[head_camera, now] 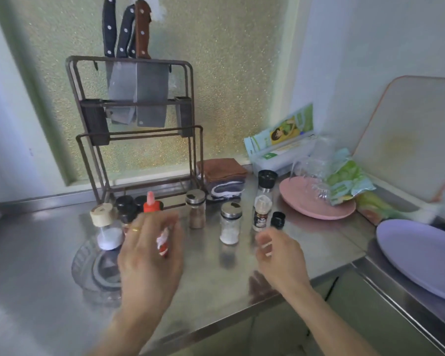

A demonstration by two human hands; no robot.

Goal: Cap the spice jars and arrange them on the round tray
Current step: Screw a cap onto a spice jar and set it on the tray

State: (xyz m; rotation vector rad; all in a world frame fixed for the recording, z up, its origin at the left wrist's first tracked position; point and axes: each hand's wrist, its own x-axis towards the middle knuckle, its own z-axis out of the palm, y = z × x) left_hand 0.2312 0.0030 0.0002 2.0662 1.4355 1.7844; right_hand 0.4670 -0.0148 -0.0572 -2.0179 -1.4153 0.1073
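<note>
While the left hand [149, 255] grips a red-capped bottle [154, 217] above the clear round tray [88, 268], the right hand [278, 255] hovers, fingers loosely curled and holding nothing — near a loose black cap [278, 220] on the steel counter [319, 242].

The left hand [149, 258] is motion-blurred and covers most of the red bottle [162, 242], so its grip cannot be judged. It also hides part of the clear tray [88, 268] and the dark jars [127, 209] behind. The right hand [280, 260] has blurred fingertips. The small jar [261, 217] has an unreadable label. The purple plate [421, 255] is cut by the right edge.
</note>
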